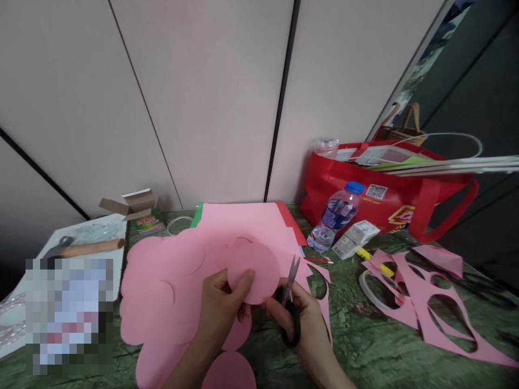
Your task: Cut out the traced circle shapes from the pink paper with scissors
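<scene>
A round pink paper disc (259,265) is pinched in my left hand (227,297), with the thumb lying across its face. My right hand (302,313) has its fingers around black-handled scissors (291,308), whose blades point upward, slightly apart. That hand's thumb and fingertips also meet the disc's lower right edge. Below and left of my hands lies a spread of overlapping pink paper circles (158,286). Another pink circle (230,373) sits at the near edge. Behind the disc is a stack of pink sheets (239,216), with green and red sheets showing at its sides.
Pink offcuts with round holes (425,308), a tape roll (371,292) and a yellow tool (385,268) lie right. A water bottle (336,216), small carton (357,239) and red bag (389,200) stand behind. An opened box (148,216) and a wooden-handled tool (93,248) are left.
</scene>
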### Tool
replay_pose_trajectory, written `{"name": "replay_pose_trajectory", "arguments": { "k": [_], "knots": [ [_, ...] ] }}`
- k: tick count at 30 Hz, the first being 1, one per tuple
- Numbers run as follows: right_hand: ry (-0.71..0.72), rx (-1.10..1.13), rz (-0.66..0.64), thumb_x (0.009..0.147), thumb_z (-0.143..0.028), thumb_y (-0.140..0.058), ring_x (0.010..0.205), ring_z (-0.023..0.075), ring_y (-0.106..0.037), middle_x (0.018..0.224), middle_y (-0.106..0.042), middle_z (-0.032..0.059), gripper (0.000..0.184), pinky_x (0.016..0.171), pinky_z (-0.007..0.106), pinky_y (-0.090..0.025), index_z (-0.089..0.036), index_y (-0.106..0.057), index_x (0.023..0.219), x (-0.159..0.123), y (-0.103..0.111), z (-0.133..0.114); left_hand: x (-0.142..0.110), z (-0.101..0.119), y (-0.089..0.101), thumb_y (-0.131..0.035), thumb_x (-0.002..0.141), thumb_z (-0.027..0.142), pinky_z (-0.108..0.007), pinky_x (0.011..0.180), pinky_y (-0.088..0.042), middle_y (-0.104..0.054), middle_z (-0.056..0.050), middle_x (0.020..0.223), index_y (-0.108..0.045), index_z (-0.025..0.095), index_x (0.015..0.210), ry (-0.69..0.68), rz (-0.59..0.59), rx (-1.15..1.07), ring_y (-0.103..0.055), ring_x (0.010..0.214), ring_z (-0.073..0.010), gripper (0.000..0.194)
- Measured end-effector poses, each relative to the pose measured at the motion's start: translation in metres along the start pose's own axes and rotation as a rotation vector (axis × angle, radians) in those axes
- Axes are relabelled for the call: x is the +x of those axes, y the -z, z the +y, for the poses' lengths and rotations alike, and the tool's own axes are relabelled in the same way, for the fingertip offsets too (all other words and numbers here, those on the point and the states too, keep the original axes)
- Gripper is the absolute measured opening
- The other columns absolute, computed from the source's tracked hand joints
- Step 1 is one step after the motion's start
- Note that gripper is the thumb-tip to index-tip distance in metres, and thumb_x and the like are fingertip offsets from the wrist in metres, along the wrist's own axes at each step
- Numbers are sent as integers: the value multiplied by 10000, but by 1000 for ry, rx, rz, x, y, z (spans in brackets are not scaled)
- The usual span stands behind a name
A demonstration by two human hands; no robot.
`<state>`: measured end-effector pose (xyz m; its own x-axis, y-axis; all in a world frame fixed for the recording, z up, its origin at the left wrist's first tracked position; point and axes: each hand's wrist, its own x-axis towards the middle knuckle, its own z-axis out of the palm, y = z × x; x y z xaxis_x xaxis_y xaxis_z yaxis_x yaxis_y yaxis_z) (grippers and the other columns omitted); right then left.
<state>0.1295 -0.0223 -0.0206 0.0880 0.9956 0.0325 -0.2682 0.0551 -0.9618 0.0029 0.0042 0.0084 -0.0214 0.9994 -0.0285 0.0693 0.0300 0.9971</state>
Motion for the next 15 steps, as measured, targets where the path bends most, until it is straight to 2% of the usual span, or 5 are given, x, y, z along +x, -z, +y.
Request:
{"name": "replay_pose_trajectory", "arguments": {
  "k": [4, 8, 15],
  "knots": [
    [-23, 13, -129, 662, -338, -723, 523, 105, -426, 586, -514, -35, 235, 481, 205, -337, -168, -591, 755, 0, 1, 7, 1, 4, 1, -623, 704, 354, -174, 302, -268, -422, 64, 260, -423, 175, 417, -14, 98, 13, -361, 250, -61, 393],
    [-1, 18, -243, 693, -362, -696, 541, 109, -392, 614, -493, -37, 238, 497, 219, -309, -174, -574, 773, 0, 4, 11, 1, 6, 2, -622, 709, 345, -174, 320, -286, -410, 72, 263, -409, 177, 414, -29, 145, 36, -360, 263, -58, 401],
    [22, -30, -279, 698, -380, -683, 554, 114, -366, 618, -473, -37, 242, 500, 230, -282, -171, -566, 735, 0, 3, 6, -1, 3, 1, -624, 706, 335, -176, 322, -304, -444, 68, 293, -443, 178, 435, -92, 132, 70, -388, 276, -66, 363]
  ]
}}
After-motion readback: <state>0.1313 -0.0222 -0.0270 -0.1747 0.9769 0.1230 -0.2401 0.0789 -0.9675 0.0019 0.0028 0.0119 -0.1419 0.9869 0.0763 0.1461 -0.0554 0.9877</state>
